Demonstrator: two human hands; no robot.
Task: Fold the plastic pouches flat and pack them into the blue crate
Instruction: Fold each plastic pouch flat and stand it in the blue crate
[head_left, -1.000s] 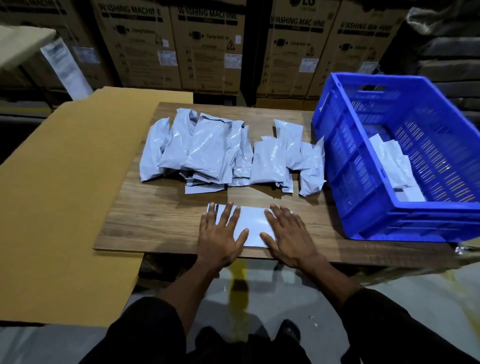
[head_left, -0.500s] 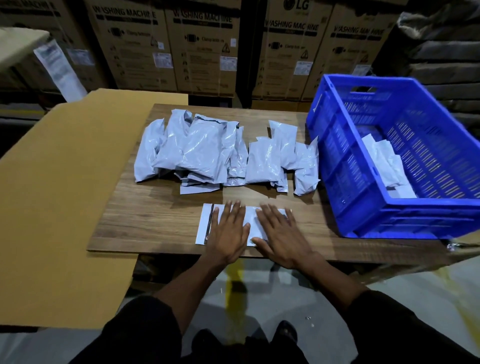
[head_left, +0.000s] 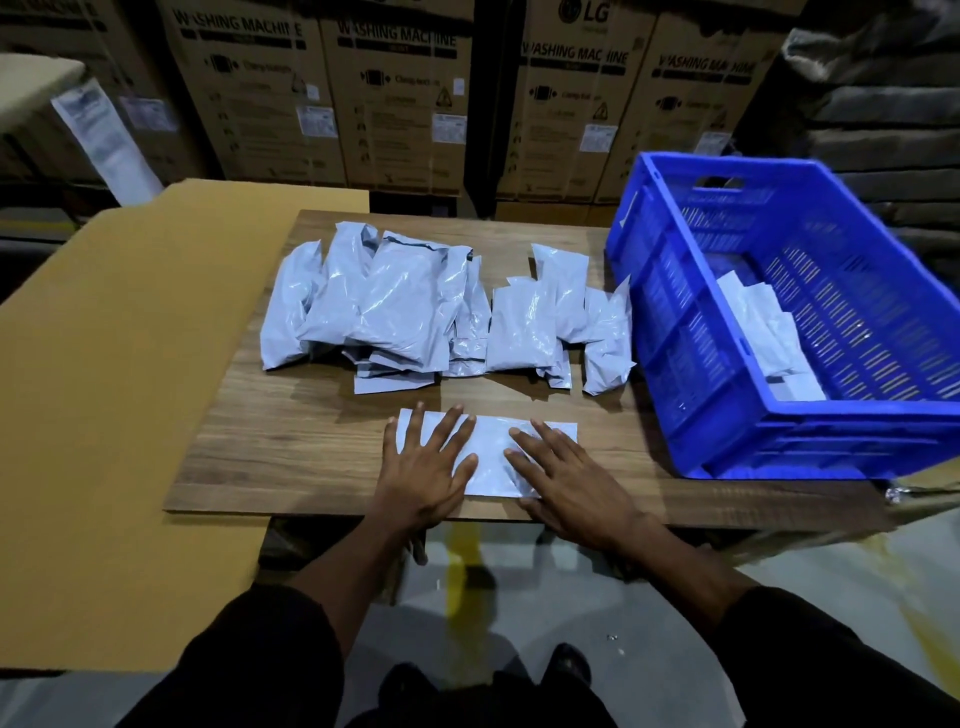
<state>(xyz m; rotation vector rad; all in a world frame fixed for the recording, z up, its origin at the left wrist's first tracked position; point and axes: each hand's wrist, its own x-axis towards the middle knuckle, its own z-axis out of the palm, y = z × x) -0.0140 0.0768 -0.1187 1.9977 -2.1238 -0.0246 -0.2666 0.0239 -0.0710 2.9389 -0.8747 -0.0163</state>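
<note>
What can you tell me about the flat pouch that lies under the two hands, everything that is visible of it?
The flat pouch is pale grey-white, smooth plastic by its look, a long rectangle lying crosswise near the front edge of the wooden board. The left hand and the right hand press on it with straight, spread fingers, covering both end parts. It lies apart from the pile of crumpled pouches behind it.

Warehouse: stacked washing-machine cartons (head_left: 395, 98)

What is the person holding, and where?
Nothing is gripped: left hand and right hand press flat on the ends of a flattened white plastic pouch.
</note>
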